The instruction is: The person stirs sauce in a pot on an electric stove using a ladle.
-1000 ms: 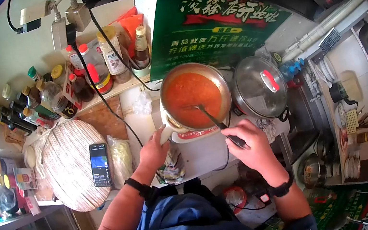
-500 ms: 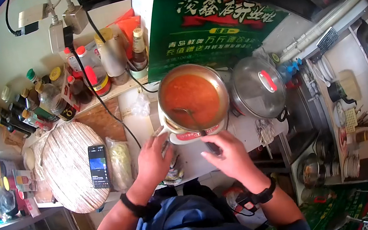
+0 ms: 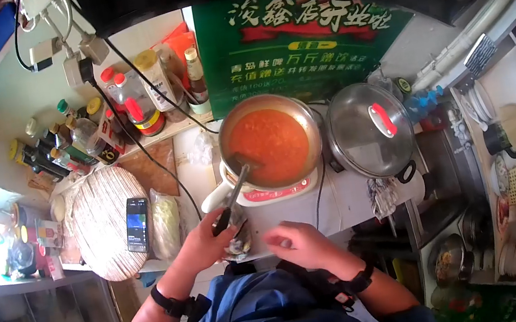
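Observation:
A steel pan (image 3: 313, 126) of red-orange sauce (image 3: 274, 138) sits on a white and red cooker (image 3: 283, 191), its pale handle (image 3: 213, 199) pointing toward my left side. My left hand (image 3: 202, 244) is closed around the black handle of a metal spatula (image 3: 242, 178). The spatula slants over the pan's near-left rim, its head partly sunk in the sauce. My right hand (image 3: 296, 244) is empty and slightly blurred, fingers loosely bent and apart, hovering before the counter's front edge. A crumpled patterned cloth or bag (image 3: 239, 242) lies beside my left hand.
A lidded pot (image 3: 369, 132) stands right of the pan. A round wooden board (image 3: 104, 221) with a phone (image 3: 137, 223) and a bagged pale vegetable (image 3: 166, 224) lie left. Sauce bottles (image 3: 91, 144) line the back shelf. A black cable (image 3: 159, 160) crosses the counter.
The spatula handle has passed from my right hand to my left and now leans leftward. My left hand has left the pan handle; my right hand has drawn back toward my body.

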### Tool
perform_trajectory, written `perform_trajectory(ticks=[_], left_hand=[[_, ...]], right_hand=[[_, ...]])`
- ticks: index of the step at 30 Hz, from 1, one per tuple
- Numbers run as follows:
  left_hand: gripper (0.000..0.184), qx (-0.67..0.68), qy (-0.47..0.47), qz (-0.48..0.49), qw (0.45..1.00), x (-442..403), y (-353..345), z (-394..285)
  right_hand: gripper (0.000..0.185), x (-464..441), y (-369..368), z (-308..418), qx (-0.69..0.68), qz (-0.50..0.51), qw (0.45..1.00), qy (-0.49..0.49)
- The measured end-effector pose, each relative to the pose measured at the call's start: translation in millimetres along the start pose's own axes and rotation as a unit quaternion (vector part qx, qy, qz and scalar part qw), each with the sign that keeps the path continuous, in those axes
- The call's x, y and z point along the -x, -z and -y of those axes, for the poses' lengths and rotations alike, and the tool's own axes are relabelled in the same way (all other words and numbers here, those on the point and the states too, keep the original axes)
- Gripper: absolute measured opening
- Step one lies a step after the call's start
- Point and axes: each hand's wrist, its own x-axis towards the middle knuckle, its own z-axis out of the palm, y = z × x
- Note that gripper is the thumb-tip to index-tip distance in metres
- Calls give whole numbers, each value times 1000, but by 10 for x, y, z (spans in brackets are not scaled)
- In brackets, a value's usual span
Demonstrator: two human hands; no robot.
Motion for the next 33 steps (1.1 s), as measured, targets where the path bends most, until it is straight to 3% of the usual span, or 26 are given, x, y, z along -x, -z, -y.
perform_trajectory(ticks=[1,5,6,9,11,17,20,21,29,32,33], left_hand=[[76,-129,-58,-68,988,-74,-51,99],[59,-335,-96,-199,916,-169,-286,-40],[58,-353,-82,-206,909,-214,-320,-31],[51,-387,-50,-231,891,-182,-421,-192],[48,-410,-45,-243,878,34,-425,-375],[42,-480,-47,-282,829,362,-307,-618],[42,-522,-39,-287,802,206,-273,-666],[43,-522,-53,-294,799,81,-269,-640],[44,-404,-142,-306,850,-279,-271,-809],[45,-306,-152,-334,878,-299,-190,-693],[41,-325,-154,-358,862,-406,-125,-564]], right_hand=[[19,142,85,-224,-16,-13,1000,-14],[18,841,363,-1375,-104,-25,979,-176],[19,1033,425,-1549,-137,-47,970,-197],[33,1684,524,-2452,-68,-55,953,-291],[30,2104,538,-2961,30,-51,953,-298],[31,2890,411,-3818,-155,-104,895,-406],[29,3046,302,-4294,-93,-121,919,-362],[29,3133,240,-4672,-64,-124,943,-301],[25,2858,766,-3854,-239,-196,858,-411],[25,2910,763,-3930,-196,-163,887,-385],[25,2936,717,-3979,-203,-182,878,-393]])
